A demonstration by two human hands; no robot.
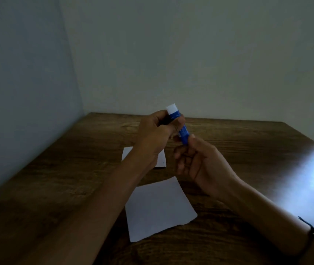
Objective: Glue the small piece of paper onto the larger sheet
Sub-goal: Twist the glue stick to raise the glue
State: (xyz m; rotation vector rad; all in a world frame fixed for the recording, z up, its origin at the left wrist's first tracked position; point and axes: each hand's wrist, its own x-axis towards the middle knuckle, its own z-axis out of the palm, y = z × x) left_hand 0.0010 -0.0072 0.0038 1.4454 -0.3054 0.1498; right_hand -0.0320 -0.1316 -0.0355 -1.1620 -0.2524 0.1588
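a dark wooden table [60, 169] sits in a pale-walled corner. above it, the left hand [153, 136] grips the upper part of a blue glue stick with a white cap [178, 124]; the right hand [200, 161] pinches its lower end. the stick looks light, rigid and smooth, its long axis tilted, cap pointing up and away. below lie thin, floppy sheets: a small white paper [161, 157] farther off, a larger white sheet [160, 209] nearer.

Bench [56, 188]: dark grained wood, glossy sheen noted right of the grip. Glue stick [183, 131]: smooth blue plastic, white cap. Two sheets [158, 209] below: matt white paper.
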